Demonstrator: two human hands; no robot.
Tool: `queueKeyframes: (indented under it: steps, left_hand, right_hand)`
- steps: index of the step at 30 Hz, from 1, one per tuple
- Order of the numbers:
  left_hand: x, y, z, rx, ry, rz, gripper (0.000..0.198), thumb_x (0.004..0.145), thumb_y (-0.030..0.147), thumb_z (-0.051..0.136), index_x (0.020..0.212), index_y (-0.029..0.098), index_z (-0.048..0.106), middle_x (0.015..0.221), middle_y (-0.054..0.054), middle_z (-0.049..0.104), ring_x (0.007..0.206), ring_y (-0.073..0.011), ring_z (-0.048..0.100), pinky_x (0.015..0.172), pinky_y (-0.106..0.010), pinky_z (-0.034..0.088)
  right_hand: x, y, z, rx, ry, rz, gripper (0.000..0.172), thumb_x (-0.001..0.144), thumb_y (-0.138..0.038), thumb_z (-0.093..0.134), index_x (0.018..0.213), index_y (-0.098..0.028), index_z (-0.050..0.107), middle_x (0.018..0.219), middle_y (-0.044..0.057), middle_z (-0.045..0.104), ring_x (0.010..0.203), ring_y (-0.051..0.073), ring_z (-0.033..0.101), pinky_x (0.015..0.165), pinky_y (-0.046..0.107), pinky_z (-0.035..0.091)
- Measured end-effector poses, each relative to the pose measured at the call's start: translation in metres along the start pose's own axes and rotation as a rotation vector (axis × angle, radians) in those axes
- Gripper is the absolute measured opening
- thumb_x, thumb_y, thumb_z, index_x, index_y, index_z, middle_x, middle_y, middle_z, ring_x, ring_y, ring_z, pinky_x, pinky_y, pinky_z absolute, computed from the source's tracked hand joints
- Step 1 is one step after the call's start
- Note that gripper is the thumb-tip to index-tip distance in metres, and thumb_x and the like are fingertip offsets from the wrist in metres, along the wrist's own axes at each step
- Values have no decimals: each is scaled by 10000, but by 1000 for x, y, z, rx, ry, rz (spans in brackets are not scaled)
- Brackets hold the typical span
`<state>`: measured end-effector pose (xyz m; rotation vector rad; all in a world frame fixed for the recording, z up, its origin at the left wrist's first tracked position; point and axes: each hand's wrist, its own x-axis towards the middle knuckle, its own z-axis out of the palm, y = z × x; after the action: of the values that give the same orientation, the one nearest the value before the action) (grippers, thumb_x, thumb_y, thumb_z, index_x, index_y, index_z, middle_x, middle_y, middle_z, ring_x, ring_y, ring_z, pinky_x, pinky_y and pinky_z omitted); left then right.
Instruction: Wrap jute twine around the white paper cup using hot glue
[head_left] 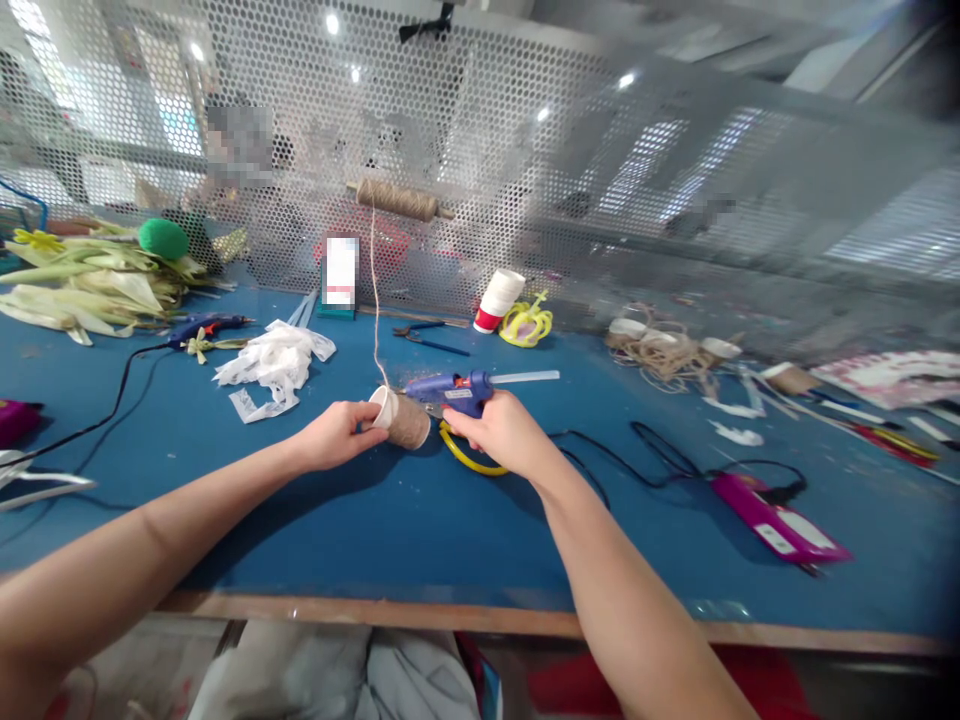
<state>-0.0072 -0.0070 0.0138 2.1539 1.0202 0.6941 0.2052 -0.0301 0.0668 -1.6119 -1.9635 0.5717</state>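
My left hand grips the white rim of a paper cup that lies tilted on its side, its wall wrapped in brown twine. In my right hand is a blue glue gun, its nozzle close to the twine-wrapped cup; whether they touch I cannot tell. A clear glue stick juts from the gun's back. From the cup, a strand of twine runs up to a spool of twine hung on the perforated screen. A yellow ring-shaped piece lies beneath my right hand.
Behind stand stacked paper cups, a yellow woven piece and pliers. White crumpled strips and another glue gun lie left, near corn husks. A purple power strip with a black cord sits right.
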Motion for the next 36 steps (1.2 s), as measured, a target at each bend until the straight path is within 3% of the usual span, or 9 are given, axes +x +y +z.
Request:
queueKeyframes:
  steps: [6, 9, 14, 19, 23, 26, 29, 32, 36]
  left_hand:
    - [1, -2, 0, 72, -6, 35, 207, 776, 290, 425, 660, 134, 495, 605, 40, 422, 588, -93, 380, 584, -205, 317]
    - [1, -1, 1, 73, 2, 39, 210, 772, 289, 427, 640, 135, 483, 601, 42, 419, 584, -92, 373, 576, -206, 315]
    - [0, 2, 2, 83, 7, 39, 215, 768, 296, 438, 629, 135, 469, 603, 41, 417, 592, -95, 370, 584, -213, 318]
    - [0, 3, 1, 73, 5, 32, 209, 767, 285, 436, 635, 131, 483, 610, 37, 430, 594, -95, 373, 583, -213, 320]
    - [-1, 4, 1, 55, 1, 36, 210, 768, 286, 440, 637, 128, 487, 614, 36, 433, 598, -96, 377, 586, -213, 323]
    - [-2, 5, 1, 44, -9, 49, 211, 766, 287, 447, 627, 131, 475, 612, 40, 423, 599, -94, 374, 590, -213, 324]
    - [-2, 5, 1, 36, -17, 48, 206, 764, 280, 455, 629, 128, 487, 601, 42, 420, 596, -94, 381, 585, -213, 324]
    - [-1, 5, 0, -57, -22, 31, 202, 768, 285, 461, 722, 113, 556, 655, 18, 509, 636, -113, 450, 621, -224, 364]
    - [2, 4, 0, -302, -29, 15, 270, 765, 309, 488, 896, 98, 593, 828, -39, 618, 750, -155, 540, 708, -249, 418]
  right_hand:
    - [25, 22, -2, 305, 78, 125, 108, 680, -248, 571, 633, -163, 524, 447, -36, 513, 394, 90, 465, 431, 212, 386]
    - [48, 42, -1, 157, 195, 223, 148, 715, -278, 557, 642, -149, 549, 571, 22, 598, 518, 116, 549, 519, 222, 430]
    - [80, 70, 7, -64, 198, 351, 284, 770, -323, 505, 569, -130, 560, 615, 123, 631, 642, 212, 613, 610, 293, 443]
    - [85, 68, 13, -247, 267, 416, 310, 716, -342, 594, 848, -62, 606, 935, 255, 618, 998, 340, 543, 795, 403, 398]
    - [76, 40, 16, -258, 260, 298, 328, 768, -379, 531, 924, -103, 615, 1143, 211, 545, 1143, 321, 428, 888, 399, 342]
    - [70, 13, 27, -25, -15, 109, 434, 831, -500, 367, 786, -187, 664, 984, 70, 649, 973, 209, 552, 820, 293, 401]
    - [69, -5, 39, 472, -323, -51, 359, 803, -460, 447, 759, -176, 660, 915, 60, 660, 872, 159, 568, 793, 284, 410]
    - [64, -11, 41, 722, -217, -79, 204, 695, -360, 601, 683, -158, 628, 797, 43, 647, 768, 129, 559, 762, 280, 415]
    - [48, -9, 26, 697, -13, -90, 177, 672, -336, 623, 713, -164, 628, 725, 8, 624, 663, 100, 527, 687, 261, 417]
